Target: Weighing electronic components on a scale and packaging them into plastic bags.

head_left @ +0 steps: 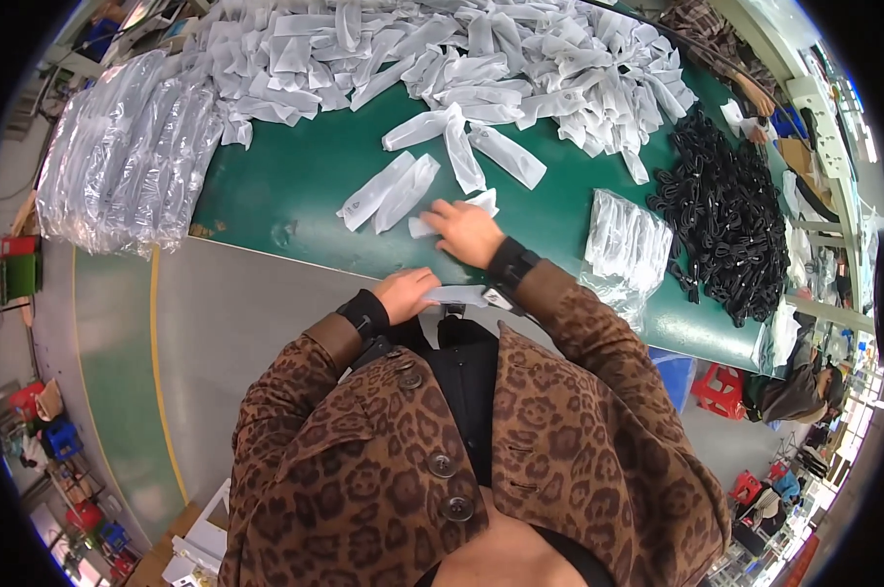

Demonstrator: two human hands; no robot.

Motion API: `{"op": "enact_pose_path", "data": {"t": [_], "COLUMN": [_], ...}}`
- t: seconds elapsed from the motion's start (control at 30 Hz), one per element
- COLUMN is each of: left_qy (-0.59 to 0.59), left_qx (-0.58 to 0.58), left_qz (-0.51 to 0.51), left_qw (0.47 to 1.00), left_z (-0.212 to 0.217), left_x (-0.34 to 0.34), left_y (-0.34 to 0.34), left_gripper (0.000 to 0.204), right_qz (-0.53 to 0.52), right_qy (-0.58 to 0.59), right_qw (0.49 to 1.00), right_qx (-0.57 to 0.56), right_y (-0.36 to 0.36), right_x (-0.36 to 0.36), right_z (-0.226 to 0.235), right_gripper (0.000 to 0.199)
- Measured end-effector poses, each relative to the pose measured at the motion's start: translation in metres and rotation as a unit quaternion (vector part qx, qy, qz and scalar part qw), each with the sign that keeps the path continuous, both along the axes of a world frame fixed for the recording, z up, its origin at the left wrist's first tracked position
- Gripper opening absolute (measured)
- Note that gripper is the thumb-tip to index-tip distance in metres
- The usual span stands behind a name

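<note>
At the table's near edge my left hand is closed round one end of a narrow white pouch. The pouch points right, toward my right forearm. Farther in, over the green tabletop, my right hand has its fingers curled on another white pouch. Its ends show on both sides of the hand; the middle is hidden. Just left of that hand, two white pouches lie side by side at a slant. Several more pouches lie loosely beyond it.
A big heap of white pouches covers the table's far side. Clear plastic-wrapped bundles stand at the left. To the right are a bagged white stack and a pile of black cables. Another person's hand shows at far right.
</note>
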State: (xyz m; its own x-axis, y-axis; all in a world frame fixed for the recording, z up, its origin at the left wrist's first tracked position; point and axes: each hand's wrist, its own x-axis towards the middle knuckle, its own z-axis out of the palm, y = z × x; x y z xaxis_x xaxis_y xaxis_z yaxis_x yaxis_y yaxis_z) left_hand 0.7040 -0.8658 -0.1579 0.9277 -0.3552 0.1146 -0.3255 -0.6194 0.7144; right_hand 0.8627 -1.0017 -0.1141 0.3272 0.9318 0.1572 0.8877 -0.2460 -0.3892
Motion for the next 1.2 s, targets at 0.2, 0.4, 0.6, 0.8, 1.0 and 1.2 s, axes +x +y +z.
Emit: {"op": "enact_pose_path", "data": {"t": [0.2, 0.4, 0.6, 0.8, 1.0, 1.2], "left_qy": [0.02, 0.039, -0.105, -0.154, -0.088, -0.081], "left_qx": [-0.026, -0.068, 0.011, 0.068, 0.044, 0.09], "left_qz": [0.036, 0.086, 0.16, 0.2, 0.131, 0.123], "left_qw": [0.999, 0.993, 0.981, 0.965, 0.986, 0.985], "left_z": [0.006, 0.005, 0.02, 0.021, -0.023, -0.011], "left_x": [-0.001, 0.003, 0.014, 0.029, 0.027, 0.025], "left_y": [-0.004, -0.017, -0.019, -0.019, -0.012, -0.015], "left_gripper": [0.024, 0.023, 0.024, 0.027, 0.037, 0.046], "right_qz": [-0.091, -0.213, -0.278, -0.264, -0.216, 0.008], "right_qy": [0.214, 0.657, 0.682, 0.688, 0.324, -0.091], "right_qw": [0.969, 0.672, 0.641, 0.635, 0.919, 0.991], "right_qx": [0.089, 0.266, 0.218, 0.233, 0.053, 0.095], "right_y": [0.002, -0.029, -0.045, -0.053, -0.049, 0.023], "right_x": [0.019, 0.023, -0.001, -0.007, 0.031, 0.105], "right_z": [0.008, -0.026, -0.062, -0.066, -0.043, -0.005], "right_gripper": [0.026, 0.01, 0.008, 0.005, 0.01, 0.031]}}
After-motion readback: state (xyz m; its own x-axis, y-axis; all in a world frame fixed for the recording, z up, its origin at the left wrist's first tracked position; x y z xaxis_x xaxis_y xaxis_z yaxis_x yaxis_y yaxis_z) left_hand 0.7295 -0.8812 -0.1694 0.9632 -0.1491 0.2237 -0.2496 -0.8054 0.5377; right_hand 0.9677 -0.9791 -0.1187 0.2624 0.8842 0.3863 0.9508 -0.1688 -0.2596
